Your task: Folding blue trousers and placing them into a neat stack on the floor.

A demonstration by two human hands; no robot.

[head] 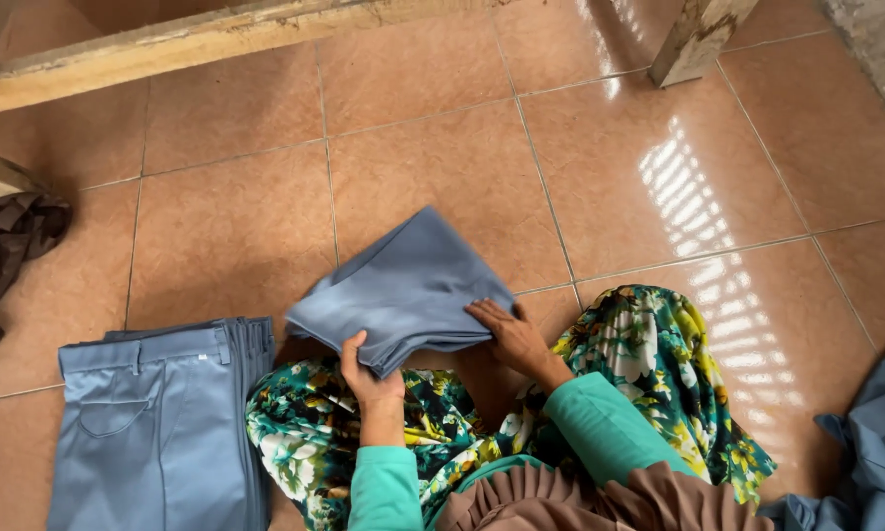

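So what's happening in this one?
A person sitting on a tiled floor is handling a folded blue-grey garment over their lap. The left hand pinches its near edge; the right hand lies flat on it. A stack of folded matching trousers sits on the left.

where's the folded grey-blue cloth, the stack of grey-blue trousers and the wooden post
folded grey-blue cloth (403, 285), head view, middle of top layer
stack of grey-blue trousers (152, 433), head view, top pair's seat
wooden post (693, 39), head view, lower end
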